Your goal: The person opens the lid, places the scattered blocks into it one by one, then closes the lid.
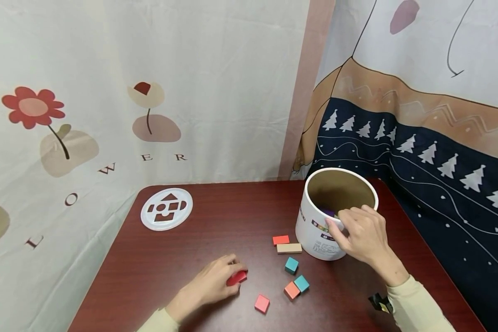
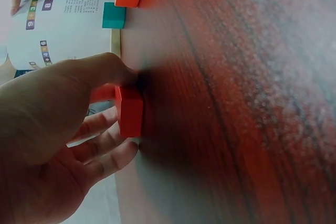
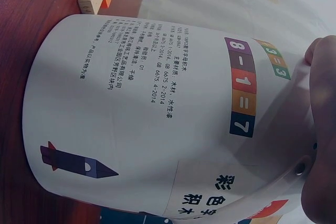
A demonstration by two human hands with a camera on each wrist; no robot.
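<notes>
Red block (image 1: 236, 278), lower centre of the head view: pinched by the left hand (image 1: 212, 282) at the table (image 1: 149, 272). Tub (image 1: 315, 230), right of centre: rim gripped by the right hand (image 1: 365, 234). Beige block (image 1: 289, 249) between the hands.

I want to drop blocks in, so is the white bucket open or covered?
Open: the head view sees inside the white bucket, with no cover on it; the holed white disc lies apart.
</notes>
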